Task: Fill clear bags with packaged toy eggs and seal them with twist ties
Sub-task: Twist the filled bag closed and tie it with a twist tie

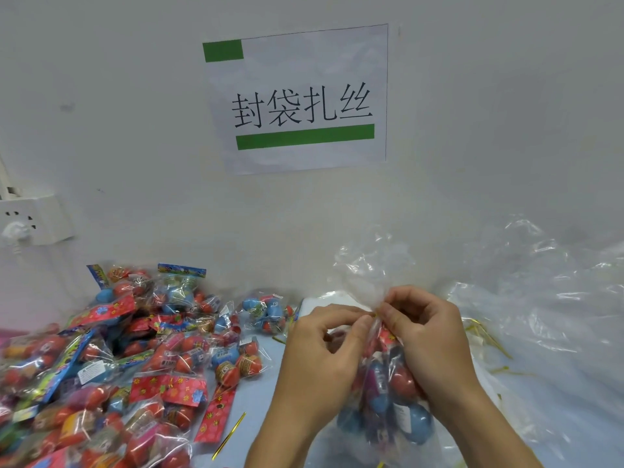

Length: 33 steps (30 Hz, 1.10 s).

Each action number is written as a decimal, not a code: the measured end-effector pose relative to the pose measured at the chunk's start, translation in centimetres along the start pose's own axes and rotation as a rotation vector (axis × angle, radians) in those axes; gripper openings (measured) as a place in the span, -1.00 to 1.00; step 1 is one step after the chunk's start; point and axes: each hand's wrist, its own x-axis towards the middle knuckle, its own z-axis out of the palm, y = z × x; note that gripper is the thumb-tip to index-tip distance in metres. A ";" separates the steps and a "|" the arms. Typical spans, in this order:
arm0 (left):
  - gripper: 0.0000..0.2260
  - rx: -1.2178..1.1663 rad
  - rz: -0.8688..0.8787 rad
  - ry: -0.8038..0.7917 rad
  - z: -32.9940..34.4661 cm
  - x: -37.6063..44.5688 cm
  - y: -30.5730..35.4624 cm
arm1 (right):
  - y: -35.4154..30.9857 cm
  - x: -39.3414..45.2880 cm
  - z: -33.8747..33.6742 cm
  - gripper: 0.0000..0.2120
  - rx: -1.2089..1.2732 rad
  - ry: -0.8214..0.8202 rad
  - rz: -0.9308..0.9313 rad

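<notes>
In the head view, both hands meet at the gathered neck of a clear bag (388, 376). The left hand (324, 352) and the right hand (425, 336) each have their fingers (363, 320) curled and pressed together, pinching the twisted plastic where a thin gold twist tie (374, 314) shows between the fingertips. Above the fingers the bag's open top flares out, crinkled and see-through. Below the fingers the bag bulges with packaged toy eggs (405, 383) in red and blue, some with printed labels; it stands on the bench directly under the hands.

The bench (256, 386) has a pale blue top and runs up to a plain white wall (135, 113). A paper sign (297, 99) with black characters and two green bars is stuck to the wall above the hands. A white socket (33, 217) with a plug in it sits on the wall far left of the fingers.

Left of the fingers lies a heap of small egg packets (118, 366) with red flowered and blue header cards. One loose gold tie (229, 435) lies on the bench below and left of the left hand. Right of the fingers lie a pile of empty clear bags (547, 315) and more gold ties (486, 336).
</notes>
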 end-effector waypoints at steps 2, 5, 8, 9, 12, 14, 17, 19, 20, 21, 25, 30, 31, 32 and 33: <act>-0.91 -0.022 0.000 -0.028 0.5 -0.1 -0.4 | 0.1 0.2 -0.3 -0.75 0.022 0.023 0.014; -0.91 -0.052 -0.032 -0.075 1.2 -0.3 -0.6 | 0.2 0.5 -0.7 -0.72 0.075 0.039 0.046; -0.85 0.005 -0.026 0.041 1.7 -0.3 -1.0 | 0.0 0.8 -1.5 -0.73 0.148 0.052 0.077; -0.83 0.031 -0.052 0.099 1.9 -0.3 -1.1 | 0.0 1.0 -1.8 -0.75 0.172 0.066 0.085; -0.63 -0.133 -0.277 0.202 2.3 -0.5 -1.4 | -0.1 1.4 -2.8 -0.80 0.212 0.119 0.115; -0.66 -0.324 -0.501 0.244 2.6 -0.5 -1.5 | 0.0 1.6 -3.3 -0.79 0.248 0.154 0.137; -0.70 -0.631 -0.746 0.243 3.2 -0.4 -1.3 | -0.1 1.5 -3.4 -0.77 0.358 0.210 0.179; -0.47 -0.926 -0.776 0.112 3.9 -0.5 -1.3 | 0.0 1.3 -2.9 -0.80 0.454 0.221 0.222; -0.42 -1.035 -0.761 0.077 4.3 -0.5 -1.2 | 0.1 1.2 -2.4 -0.83 0.489 0.217 0.243; -0.42 -1.095 -0.752 0.078 4.5 -0.5 -1.1 | 0.2 1.0 -2.0 -0.86 0.500 0.211 0.261; -0.45 -1.094 -0.771 0.186 4.5 -0.2 -1.7 | 0.4 0.7 -0.8 -0.90 0.384 0.205 0.262; -0.36 -0.970 -0.674 0.321 3.9 -0.3 -1.6 | -0.5 0.4 -1.1 -0.94 0.107 0.205 0.183; -0.36 -0.934 -0.639 0.361 3.8 -0.4 -1.5 | -0.8 0.2 -1.2 -0.94 0.036 0.205 0.173; -0.38 -0.904 -0.608 0.410 3.8 -0.4 -1.3 | -1.0 0.1 -1.5 -0.92 -0.037 0.208 0.167; -0.40 -0.874 -0.571 0.461 3.8 -0.4 -1.2 | -1.4 -0.1 -1.8 -0.88 -0.110 0.212 0.170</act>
